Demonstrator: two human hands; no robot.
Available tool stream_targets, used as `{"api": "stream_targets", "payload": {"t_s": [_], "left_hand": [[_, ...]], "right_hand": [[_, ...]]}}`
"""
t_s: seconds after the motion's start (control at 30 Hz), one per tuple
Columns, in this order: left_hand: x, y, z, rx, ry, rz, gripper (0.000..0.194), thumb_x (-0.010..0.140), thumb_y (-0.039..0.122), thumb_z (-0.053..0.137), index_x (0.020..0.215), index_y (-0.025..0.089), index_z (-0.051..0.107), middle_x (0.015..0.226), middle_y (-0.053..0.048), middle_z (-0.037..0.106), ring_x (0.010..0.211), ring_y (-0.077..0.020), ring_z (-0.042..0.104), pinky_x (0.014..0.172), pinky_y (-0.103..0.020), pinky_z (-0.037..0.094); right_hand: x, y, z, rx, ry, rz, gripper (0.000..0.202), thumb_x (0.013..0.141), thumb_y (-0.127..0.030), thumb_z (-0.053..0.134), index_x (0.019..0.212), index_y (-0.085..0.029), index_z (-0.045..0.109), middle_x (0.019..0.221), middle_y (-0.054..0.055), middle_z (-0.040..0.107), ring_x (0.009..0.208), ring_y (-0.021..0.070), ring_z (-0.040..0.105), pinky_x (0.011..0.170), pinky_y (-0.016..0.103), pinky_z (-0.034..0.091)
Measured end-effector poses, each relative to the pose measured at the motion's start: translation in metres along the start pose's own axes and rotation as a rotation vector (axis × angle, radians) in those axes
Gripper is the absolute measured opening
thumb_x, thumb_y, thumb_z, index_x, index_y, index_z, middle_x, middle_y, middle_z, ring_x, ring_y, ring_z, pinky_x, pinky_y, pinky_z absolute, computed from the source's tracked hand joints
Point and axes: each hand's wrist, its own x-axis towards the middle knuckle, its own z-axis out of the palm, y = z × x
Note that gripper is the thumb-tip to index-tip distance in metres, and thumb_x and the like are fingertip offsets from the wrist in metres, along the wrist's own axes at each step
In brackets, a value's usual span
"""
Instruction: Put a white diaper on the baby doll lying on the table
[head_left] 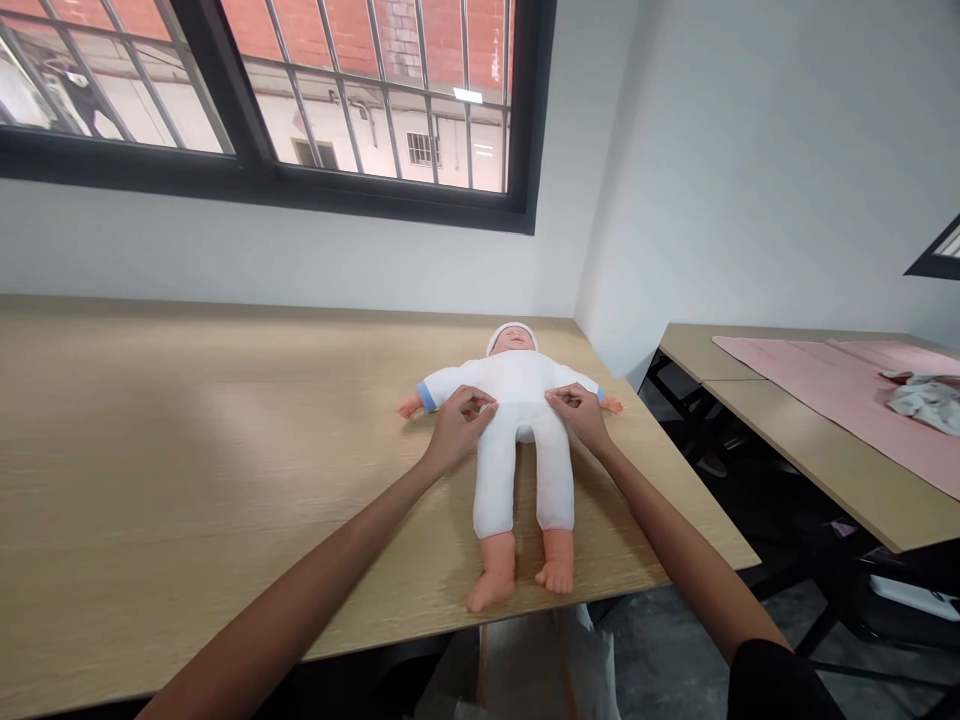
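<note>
A baby doll (517, 376) in a white top, white trousers and a white cap lies face up on the wooden table (225, 450), its bare feet towards the front edge. Blue cuffs show at its wrists. At the left side of the doll's waist, my left hand (463, 425) pinches the white clothing between thumb and fingers. My right hand (579, 412) does likewise at the right side of the waist. The doll's arms are spread out to both sides.
A second table (817, 440) stands to the right, with a pink cloth (840, 385) and a crumpled pale cloth (930, 400) on it. Behind the wooden table is a wall with a barred window. A translucent bag (525, 670) is below the front edge.
</note>
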Motion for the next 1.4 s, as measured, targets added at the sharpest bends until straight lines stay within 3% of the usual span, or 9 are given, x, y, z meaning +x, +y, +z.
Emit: {"api": "stream_targets", "payload": {"t_s": [0.23, 0.57, 0.7, 0.93, 1.03, 1.2, 1.3, 1.4], "left_hand": [[0.001, -0.004, 0.0, -0.023, -0.004, 0.029, 0.017, 0.078, 0.035, 0.061, 0.081, 0.019, 0.061, 0.088, -0.004, 0.063, 0.084, -0.0176, 0.06, 0.074, -0.03, 0.048], [0.0, -0.004, 0.0, -0.002, 0.0, 0.029, 0.015, 0.079, 0.034, 0.06, 0.08, 0.019, 0.061, 0.088, -0.003, 0.064, 0.084, -0.0171, 0.06, 0.074, -0.029, 0.047], [0.0, -0.003, 0.0, 0.001, -0.003, 0.02, 0.015, 0.079, 0.035, 0.06, 0.08, 0.019, 0.061, 0.089, -0.003, 0.064, 0.084, -0.0174, 0.06, 0.073, -0.029, 0.047], [0.001, -0.004, 0.0, -0.007, 0.001, 0.029, 0.016, 0.079, 0.036, 0.061, 0.08, 0.019, 0.06, 0.088, -0.003, 0.063, 0.085, -0.0174, 0.06, 0.075, -0.03, 0.047], [0.001, -0.006, 0.0, -0.021, -0.006, 0.035, 0.017, 0.079, 0.036, 0.061, 0.08, 0.019, 0.06, 0.088, -0.003, 0.063, 0.084, -0.0175, 0.06, 0.074, -0.03, 0.047], [0.001, -0.008, 0.0, -0.025, -0.013, 0.035, 0.017, 0.079, 0.037, 0.06, 0.081, 0.019, 0.06, 0.088, -0.004, 0.062, 0.084, -0.0177, 0.06, 0.073, -0.03, 0.047], [0.0, -0.007, 0.0, -0.025, -0.012, 0.034, 0.017, 0.079, 0.036, 0.06, 0.081, 0.019, 0.06, 0.088, -0.004, 0.062, 0.084, -0.018, 0.06, 0.074, -0.031, 0.047], [0.0, -0.005, 0.0, -0.03, -0.013, 0.034, 0.017, 0.079, 0.036, 0.06, 0.082, 0.019, 0.06, 0.088, -0.004, 0.062, 0.083, -0.0181, 0.059, 0.074, -0.031, 0.047]], "right_hand": [[0.005, 0.002, 0.001, -0.16, -0.024, -0.109, 0.027, 0.078, -0.042, 0.053, 0.076, -0.016, 0.062, 0.084, 0.006, 0.06, 0.079, 0.0188, 0.055, 0.079, 0.035, 0.045], [0.005, 0.004, -0.006, 0.092, -0.082, 0.117, 0.031, 0.076, -0.045, 0.058, 0.082, -0.015, 0.063, 0.087, 0.005, 0.066, 0.084, 0.0181, 0.059, 0.081, 0.031, 0.045], [0.005, 0.004, -0.008, 0.115, -0.085, 0.137, 0.028, 0.076, -0.043, 0.059, 0.08, -0.015, 0.064, 0.088, 0.006, 0.067, 0.086, 0.018, 0.06, 0.083, 0.031, 0.045], [0.009, -0.007, -0.015, -0.226, -0.16, -0.084, 0.019, 0.079, -0.035, 0.062, 0.083, -0.017, 0.067, 0.091, 0.006, 0.067, 0.083, 0.0178, 0.061, 0.076, 0.03, 0.048], [0.012, -0.02, -0.017, -0.51, -0.215, -0.161, 0.012, 0.083, -0.028, 0.058, 0.078, -0.018, 0.064, 0.084, 0.004, 0.066, 0.076, 0.0165, 0.059, 0.07, 0.028, 0.043], [0.014, -0.038, -0.015, -0.862, -0.305, -0.256, 0.011, 0.088, -0.022, 0.049, 0.082, -0.018, 0.057, 0.093, 0.004, 0.062, 0.066, 0.0135, 0.055, 0.058, 0.026, 0.033], [0.01, -0.041, -0.015, -0.893, -0.318, -0.265, 0.011, 0.089, -0.022, 0.045, 0.084, -0.019, 0.054, 0.094, 0.004, 0.061, 0.067, 0.0138, 0.055, 0.058, 0.027, 0.032], [0.005, -0.038, -0.019, -0.748, -0.304, -0.206, 0.011, 0.09, -0.025, 0.045, 0.084, -0.019, 0.052, 0.091, 0.004, 0.061, 0.072, 0.0153, 0.058, 0.063, 0.027, 0.037]]}}
